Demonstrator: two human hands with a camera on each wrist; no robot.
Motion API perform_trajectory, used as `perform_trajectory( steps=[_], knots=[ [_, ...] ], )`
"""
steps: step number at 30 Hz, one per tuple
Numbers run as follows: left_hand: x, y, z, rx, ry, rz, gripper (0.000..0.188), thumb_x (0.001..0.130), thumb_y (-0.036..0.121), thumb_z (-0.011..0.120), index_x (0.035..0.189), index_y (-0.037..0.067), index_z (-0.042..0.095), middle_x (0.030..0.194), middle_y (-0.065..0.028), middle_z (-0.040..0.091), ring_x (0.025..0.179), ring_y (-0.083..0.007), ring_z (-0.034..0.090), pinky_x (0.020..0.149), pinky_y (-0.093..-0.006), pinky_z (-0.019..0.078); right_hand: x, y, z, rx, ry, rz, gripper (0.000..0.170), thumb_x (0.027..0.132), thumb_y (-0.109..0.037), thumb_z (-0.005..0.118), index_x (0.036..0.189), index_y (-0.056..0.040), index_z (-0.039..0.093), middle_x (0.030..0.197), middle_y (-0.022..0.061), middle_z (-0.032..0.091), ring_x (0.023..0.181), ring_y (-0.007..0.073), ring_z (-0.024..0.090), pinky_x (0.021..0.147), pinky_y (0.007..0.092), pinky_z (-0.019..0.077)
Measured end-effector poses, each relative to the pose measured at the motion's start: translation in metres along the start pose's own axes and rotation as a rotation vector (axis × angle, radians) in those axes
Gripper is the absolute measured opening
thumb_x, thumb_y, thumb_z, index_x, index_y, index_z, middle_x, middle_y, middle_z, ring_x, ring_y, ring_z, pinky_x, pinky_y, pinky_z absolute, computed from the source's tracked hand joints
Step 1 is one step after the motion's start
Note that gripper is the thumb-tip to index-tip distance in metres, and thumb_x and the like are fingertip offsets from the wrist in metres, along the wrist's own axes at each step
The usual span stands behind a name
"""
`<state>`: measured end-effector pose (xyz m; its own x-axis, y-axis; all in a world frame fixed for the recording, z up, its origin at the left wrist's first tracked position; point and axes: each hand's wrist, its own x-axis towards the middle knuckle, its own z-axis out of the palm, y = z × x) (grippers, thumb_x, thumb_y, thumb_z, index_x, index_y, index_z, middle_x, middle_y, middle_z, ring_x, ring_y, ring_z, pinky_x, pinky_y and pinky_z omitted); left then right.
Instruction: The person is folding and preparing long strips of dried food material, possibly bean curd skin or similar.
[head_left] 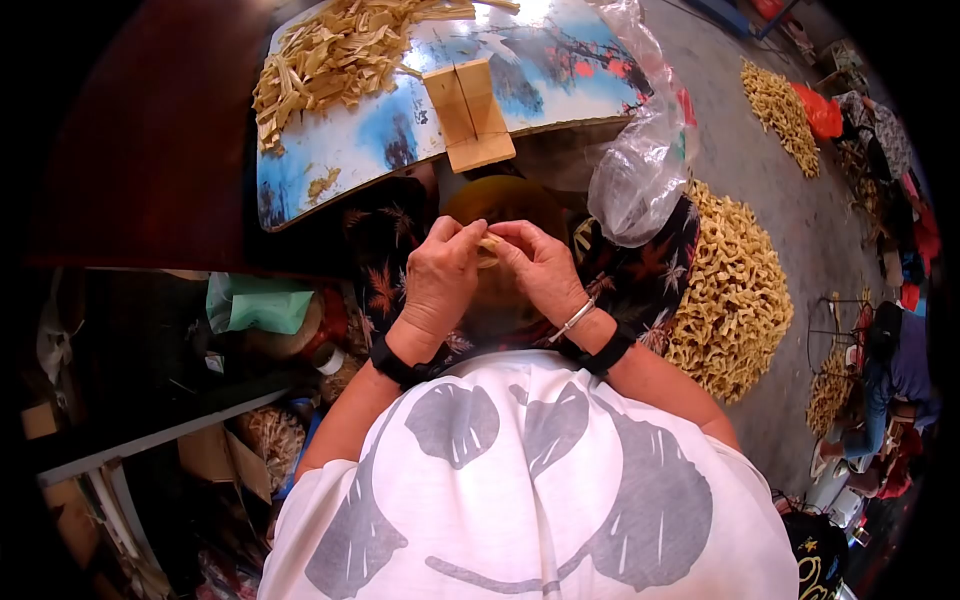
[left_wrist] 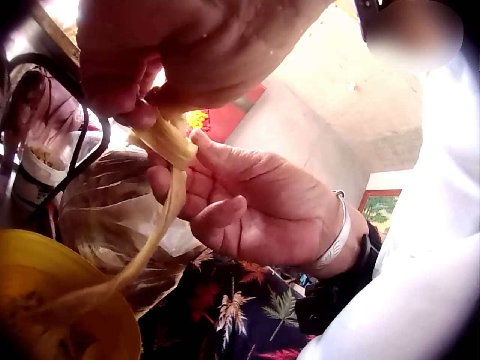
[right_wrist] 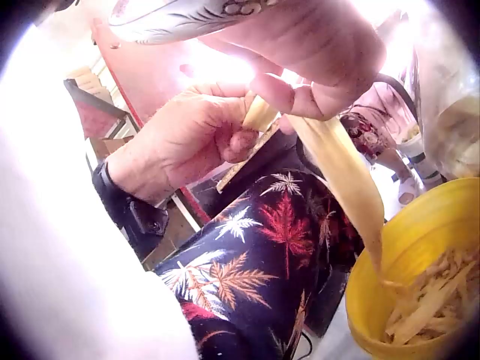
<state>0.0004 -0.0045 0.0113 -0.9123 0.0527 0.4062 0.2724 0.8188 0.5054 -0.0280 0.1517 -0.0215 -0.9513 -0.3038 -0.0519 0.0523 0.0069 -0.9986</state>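
Between both hands is a pale yellow, flat strip [left_wrist: 174,199] of dried plant-like material, its upper part folded over into a small bundle [left_wrist: 169,142]. My left hand [head_left: 442,280] pinches the folded part between thumb and fingertips. From the other side my right hand [head_left: 542,275], with a silver bracelet at the wrist, grips the same strip with thumb and curled fingers. The strip's loose tail [right_wrist: 341,176] hangs down into a yellow bucket [right_wrist: 365,296], where more strips [right_wrist: 435,300] lie. In the head view the fingers mostly hide the bundle.
A painted table [head_left: 440,120] ahead bears a heap of flat strips [head_left: 335,60] and an angled wooden block [head_left: 468,115]. Crumpled clear plastic [head_left: 635,180] hangs at its right corner. Piles of knotted pieces [head_left: 735,300] lie on the floor at right. Another person [head_left: 895,360] sits far right.
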Motion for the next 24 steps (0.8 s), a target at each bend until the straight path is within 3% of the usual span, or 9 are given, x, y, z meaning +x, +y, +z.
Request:
perform_trajectory(
  steps=[5, 8, 11, 12, 15, 16, 19, 22, 24],
  knots=[
    [-0.001, 0.002, 0.003, -0.152, 0.079, -0.057, 0.020, 0.080, 0.002, 0.063, 0.100, 0.005, 0.068, 0.084, -0.0149, 0.062, 0.074, -0.0361, 0.064, 0.067, -0.0416, 0.0532, -0.001, -0.009, -0.005, 0.115, 0.008, 0.190, 0.026, 0.092, -0.013, 0.067, 0.115, -0.0040, 0.061, 0.097, 0.0032, 0.070, 0.082, 0.0075, 0.064, 0.063, 0.0217, 0.0520],
    [-0.003, 0.002, -0.003, -0.246, -0.033, -0.264, 0.014, 0.079, 0.002, 0.063, 0.092, 0.003, 0.068, 0.080, -0.0151, 0.062, 0.076, -0.0351, 0.065, 0.068, -0.0399, 0.0526, 0.002, -0.004, -0.008, 0.252, 0.002, 0.254, 0.029, 0.091, -0.014, 0.067, 0.118, -0.0051, 0.058, 0.098, 0.0021, 0.069, 0.081, 0.0073, 0.062, 0.063, 0.0212, 0.0510],
    [0.003, 0.001, -0.015, -0.181, -0.053, -0.178, 0.008, 0.081, 0.001, 0.066, 0.089, 0.000, 0.067, 0.076, -0.0146, 0.063, 0.068, -0.0281, 0.065, 0.062, -0.0312, 0.0508, 0.004, -0.008, -0.015, 0.177, -0.354, 0.287, 0.033, 0.092, -0.017, 0.067, 0.120, -0.0037, 0.055, 0.100, -0.0008, 0.068, 0.080, 0.0064, 0.062, 0.064, 0.0210, 0.0507],
    [0.005, -0.003, -0.017, -0.170, -0.054, -0.153, 0.005, 0.084, 0.002, 0.066, 0.089, 0.000, 0.069, 0.074, -0.0104, 0.062, 0.065, -0.0197, 0.063, 0.060, -0.0277, 0.0483, 0.006, 0.006, -0.016, 0.154, -0.451, 0.308, 0.039, 0.090, -0.020, 0.068, 0.125, -0.0082, 0.057, 0.093, 0.0059, 0.072, 0.076, 0.0136, 0.067, 0.063, 0.0253, 0.0518],
    [0.019, 0.003, -0.038, -0.375, 0.021, -0.248, 0.006, 0.088, 0.001, 0.065, 0.091, -0.001, 0.070, 0.072, -0.0035, 0.059, 0.064, -0.0099, 0.056, 0.058, -0.0240, 0.0442, 0.009, 0.047, -0.021, -0.444, -0.581, -0.135, 0.037, 0.087, -0.021, 0.069, 0.122, -0.0146, 0.059, 0.087, 0.0163, 0.071, 0.074, 0.0262, 0.069, 0.065, 0.0319, 0.0532],
    [0.026, 0.007, -0.052, -0.378, 0.022, -0.213, 0.007, 0.090, 0.000, 0.064, 0.094, -0.001, 0.070, 0.074, 0.0010, 0.057, 0.067, -0.0040, 0.050, 0.059, -0.0201, 0.0403, 0.008, 0.042, -0.020, -0.638, -0.509, -0.251, 0.028, 0.086, -0.018, 0.065, 0.114, -0.0169, 0.061, 0.081, 0.0205, 0.067, 0.076, 0.0339, 0.067, 0.066, 0.0395, 0.0537],
    [0.038, 0.035, -0.093, -0.350, -0.024, -0.218, 0.011, 0.090, -0.001, 0.064, 0.099, -0.002, 0.069, 0.080, 0.0015, 0.059, 0.071, -0.0040, 0.051, 0.062, -0.0187, 0.0402, 0.029, 0.011, -0.020, -0.923, -0.006, -0.366, 0.024, 0.088, -0.009, 0.058, 0.111, -0.0155, 0.061, 0.080, 0.0156, 0.068, 0.073, 0.0328, 0.067, 0.064, 0.0421, 0.0538],
    [0.040, 0.042, -0.118, -0.425, -0.120, -0.170, 0.012, 0.092, 0.001, 0.064, 0.102, -0.004, 0.069, 0.081, 0.0033, 0.060, 0.072, -0.0031, 0.051, 0.062, -0.0175, 0.0404, 0.056, -0.050, -0.043, -0.838, 0.356, -0.654, 0.031, 0.087, 0.001, 0.052, 0.112, -0.0149, 0.059, 0.079, 0.0122, 0.067, 0.073, 0.0333, 0.067, 0.061, 0.0426, 0.0532],
    [0.040, 0.040, -0.130, -0.631, -0.320, -0.299, 0.014, 0.092, 0.002, 0.064, 0.104, -0.004, 0.069, 0.081, 0.0040, 0.061, 0.071, -0.0026, 0.051, 0.062, -0.0168, 0.0407, 0.060, -0.087, -0.062, -0.804, 0.451, -0.729, 0.033, 0.085, 0.004, 0.051, 0.113, -0.0129, 0.058, 0.080, 0.0111, 0.066, 0.074, 0.0337, 0.066, 0.061, 0.0418, 0.0525]
  ],
)
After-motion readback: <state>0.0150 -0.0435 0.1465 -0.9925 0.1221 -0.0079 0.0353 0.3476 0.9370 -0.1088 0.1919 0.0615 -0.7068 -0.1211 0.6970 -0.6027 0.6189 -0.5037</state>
